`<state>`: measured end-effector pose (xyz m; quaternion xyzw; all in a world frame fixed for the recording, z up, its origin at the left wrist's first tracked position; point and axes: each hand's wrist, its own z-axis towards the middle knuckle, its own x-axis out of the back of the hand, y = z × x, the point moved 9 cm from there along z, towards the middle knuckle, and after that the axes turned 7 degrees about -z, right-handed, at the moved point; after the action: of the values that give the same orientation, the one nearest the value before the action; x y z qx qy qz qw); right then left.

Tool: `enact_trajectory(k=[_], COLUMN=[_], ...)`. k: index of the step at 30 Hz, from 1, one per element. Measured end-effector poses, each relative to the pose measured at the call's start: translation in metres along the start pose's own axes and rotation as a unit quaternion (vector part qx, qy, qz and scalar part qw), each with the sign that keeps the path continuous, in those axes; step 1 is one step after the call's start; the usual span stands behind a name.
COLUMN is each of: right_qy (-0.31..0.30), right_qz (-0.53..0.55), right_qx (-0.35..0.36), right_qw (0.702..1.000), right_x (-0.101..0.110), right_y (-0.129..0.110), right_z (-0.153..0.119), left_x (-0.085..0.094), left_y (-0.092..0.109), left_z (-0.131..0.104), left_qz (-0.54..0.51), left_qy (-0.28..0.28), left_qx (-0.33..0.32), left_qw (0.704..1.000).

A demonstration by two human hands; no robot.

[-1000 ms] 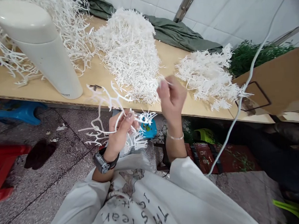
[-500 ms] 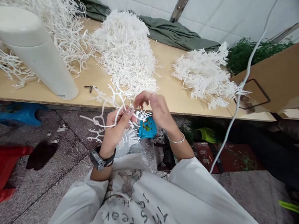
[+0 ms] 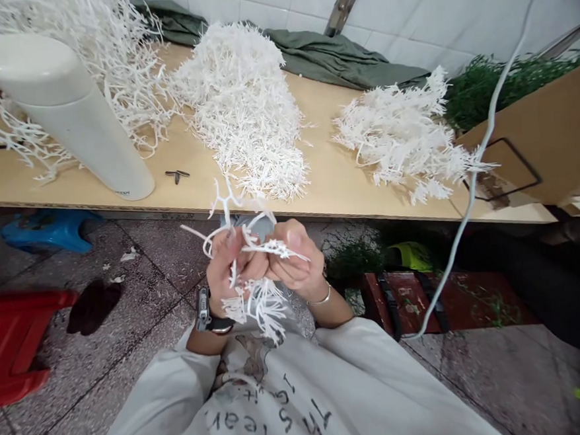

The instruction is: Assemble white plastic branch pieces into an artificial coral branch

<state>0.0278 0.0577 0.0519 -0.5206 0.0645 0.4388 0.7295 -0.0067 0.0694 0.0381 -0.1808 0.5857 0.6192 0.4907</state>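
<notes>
A white branched plastic stem point(image 3: 225, 199) with feathery sprigs is held between my two hands, in front of the table edge. My left hand point(image 3: 233, 261), with a watch at its wrist, is closed on the stem. Close beside it, my right hand point(image 3: 297, 253), with a bracelet, has its fingers curled round the stem's right part. White sprigs point(image 3: 269, 308) hang below both hands. Behind them on the table lie a dense heap of white sprigs point(image 3: 247, 108), a smaller heap point(image 3: 398, 130) to the right and loose branched stems point(image 3: 131, 69) to the left.
A white bottle point(image 3: 84, 119) stands at the table's left, near small dark pieces point(image 3: 176, 176). A pale cable point(image 3: 491, 114) crosses the right side, before a cardboard box point(image 3: 557, 132). Red point(image 3: 11, 349) and blue point(image 3: 47, 231) stools are at the lower left.
My right hand has come down and closed on the stem beside my left hand. Both hands are lower and closer together, and the stem has turned with its sprigs hanging down.
</notes>
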Motion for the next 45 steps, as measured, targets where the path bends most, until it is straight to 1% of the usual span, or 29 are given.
enact_trajectory(k=[2, 4, 8, 11, 13, 15, 16, 17, 19, 20, 21, 22, 24, 25, 26, 27, 29, 31, 32, 33, 35, 37, 38, 40, 42, 44, 45], right_qy=[-0.025, -0.045, -0.076, -0.077, -0.089, -0.105, -0.108, -0.1, -0.058, -0.031, -0.002, 0.026, 0.07, 0.089, 0.105, 0.115, 0.12, 0.118, 0.12, 0.123, 0.136, 0.158, 0.173, 0.205, 0.228, 0.241, 0.244], right_qz=[0.039, 0.061, 0.1, 0.121, 0.134, 0.133, 0.112, 0.068, -0.087, -0.184, -0.282, -0.368, -0.488, -0.522, -0.54, -0.542, -0.524, -0.498, -0.49, -0.487, -0.5, -0.525, -0.535, -0.547, -0.551, -0.551, -0.55], right_qx=[0.049, 0.068, 0.086, 0.114, 0.135, 0.159, 0.169, 0.175, 0.156, 0.132, 0.102, 0.073, 0.025, 0.009, -0.006, -0.02, -0.039, -0.043, -0.043, -0.043, -0.045, -0.047, -0.046, -0.039, -0.036, -0.038, -0.041], right_qw=[0.998, 0.995, 0.988, 0.983, 0.978, 0.973, 0.973, 0.977, 0.982, 0.974, 0.954, 0.926, 0.869, 0.848, 0.835, 0.832, 0.842, 0.858, 0.862, 0.863, 0.854, 0.835, 0.826, 0.81, 0.802, 0.798, 0.798], right_x=[-0.005, -0.009, -0.015, -0.017, -0.019, -0.02, -0.02, -0.018, -0.012, -0.007, -0.003, 0.002, 0.009, 0.012, 0.014, 0.015, 0.016, 0.016, 0.017, 0.017, 0.018, 0.02, 0.021, 0.022, 0.024, 0.025, 0.025], right_y=[-0.004, -0.006, -0.012, -0.016, -0.02, -0.025, -0.028, -0.031, -0.033, -0.033, -0.034, -0.035, -0.04, -0.043, -0.045, -0.045, -0.043, -0.042, -0.042, -0.042, -0.043, -0.045, -0.046, -0.048, -0.049, -0.049, -0.048], right_z=[-0.002, -0.005, -0.009, -0.009, -0.01, -0.012, -0.014, -0.016, -0.02, -0.021, -0.022, -0.023, -0.024, -0.024, -0.024, -0.024, -0.024, -0.025, -0.026, -0.027, -0.03, -0.033, -0.034, -0.036, -0.038, -0.04, -0.04], left_x=[-0.012, -0.019, -0.021, -0.024, -0.027, -0.025, -0.022, -0.018, -0.007, -0.002, 0.002, 0.006, 0.01, 0.011, 0.01, 0.008, 0.003, -0.002, -0.004, -0.004, -0.002, -0.001, 0.0, 0.002, 0.004, -0.002, -0.006], left_y=[-0.007, -0.012, -0.012, -0.013, -0.016, -0.022, -0.024, -0.024, -0.018, -0.014, -0.011, -0.008, -0.006, -0.007, -0.009, -0.011, -0.017, -0.018, -0.018, -0.015, -0.002, 0.01, 0.013, 0.015, 0.019, 0.025, 0.028], left_z=[-0.003, -0.007, -0.009, -0.009, -0.011, -0.013, -0.013, -0.013, -0.009, -0.008, -0.006, -0.004, 0.0, 0.002, 0.003, 0.003, 0.001, -0.001, -0.002, -0.002, -0.001, -0.001, -0.002, -0.001, 0.0, -0.003, -0.005], left_qz=[-0.039, -0.063, -0.074, -0.104, -0.123, -0.109, -0.092, -0.071, -0.002, 0.039, 0.08, 0.109, 0.156, 0.179, 0.209, 0.239, 0.278, 0.294, 0.307, 0.327, 0.392, 0.46, 0.49, 0.532, 0.554, 0.566, 0.563], left_qy=[-0.049, -0.071, -0.052, -0.042, -0.042, -0.036, -0.034, -0.028, -0.024, -0.025, -0.033, -0.037, -0.056, -0.068, -0.084, -0.103, -0.138, -0.166, -0.172, -0.168, -0.132, -0.086, -0.066, -0.033, -0.006, -0.01, -0.02], left_qx=[0.044, 0.085, 0.107, 0.111, 0.121, 0.132, 0.128, 0.108, 0.047, 0.014, -0.007, -0.021, -0.012, 0.005, 0.028, 0.054, 0.095, 0.102, 0.092, 0.068, -0.02, -0.106, -0.134, -0.167, -0.211, -0.275, -0.302], left_qw=[0.997, 0.992, 0.99, 0.988, 0.984, 0.985, 0.987, 0.991, 0.999, 0.999, 0.996, 0.993, 0.986, 0.981, 0.974, 0.964, 0.946, 0.936, 0.932, 0.927, 0.91, 0.877, 0.859, 0.829, 0.805, 0.777, 0.769])
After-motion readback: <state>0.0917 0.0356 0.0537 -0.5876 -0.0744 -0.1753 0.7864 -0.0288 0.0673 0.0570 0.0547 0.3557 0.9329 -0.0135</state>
